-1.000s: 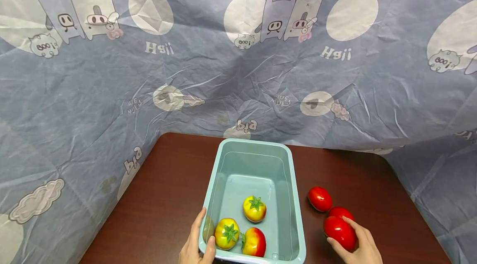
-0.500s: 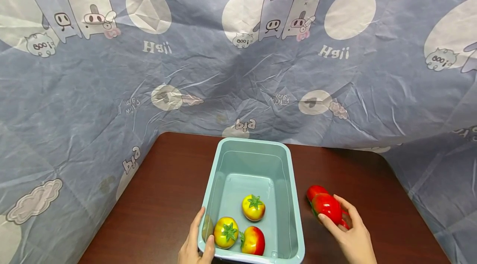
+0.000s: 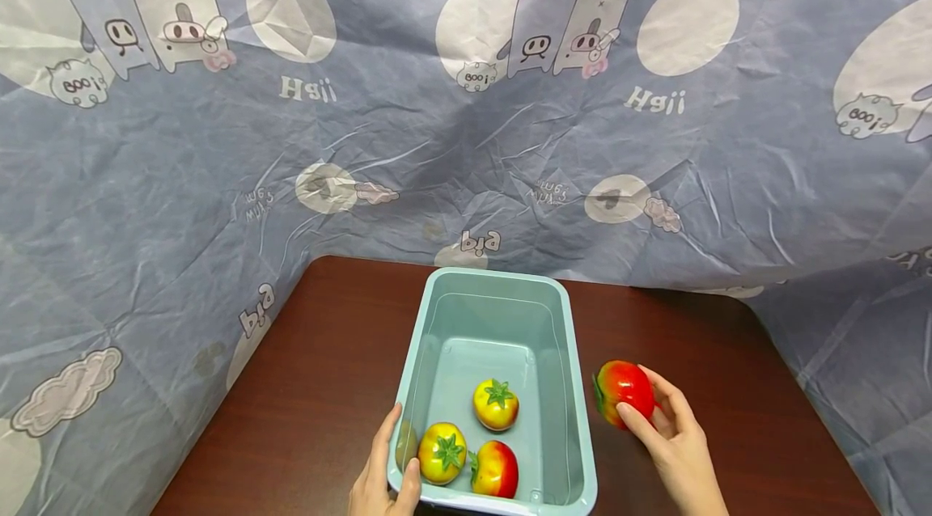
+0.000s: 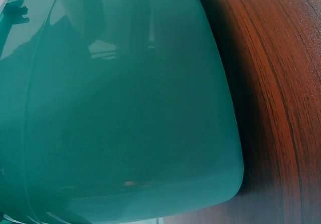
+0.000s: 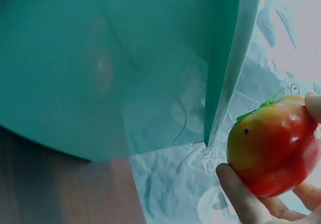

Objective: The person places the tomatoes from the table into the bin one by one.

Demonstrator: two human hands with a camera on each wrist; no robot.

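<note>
My right hand (image 3: 680, 439) holds a red and yellow tomato (image 3: 626, 395) with green leaves, just right of the bin. In the right wrist view, thumb and fingers surround this tomato (image 5: 273, 146), whose leaves point toward the bin's rim (image 5: 235, 58). My left hand (image 3: 382, 471) grips the left rim of the pale green plastic bin (image 3: 582, 435) near its front corner, thumb over the edge. Inside lie a yellow tomato (image 3: 496, 404), another yellow tomato (image 3: 442, 453) and a red-yellow tomato (image 3: 496, 470) on its side. A sliver of red shows behind my right fingers; what it belongs to is mostly hidden.
The bin stands on a dark brown wooden table (image 3: 349, 346). Grey-blue cloth (image 3: 408, 128) printed with cartoon pigs hangs behind the table and along its sides. In the left wrist view, the bin's outer wall (image 4: 130, 108) fills most of the picture.
My right hand has lifted the tomato and moved it leftward and away from me, turning its leaves toward the bin. It now covers the red tomatoes seen on the table. My left hand stays put.
</note>
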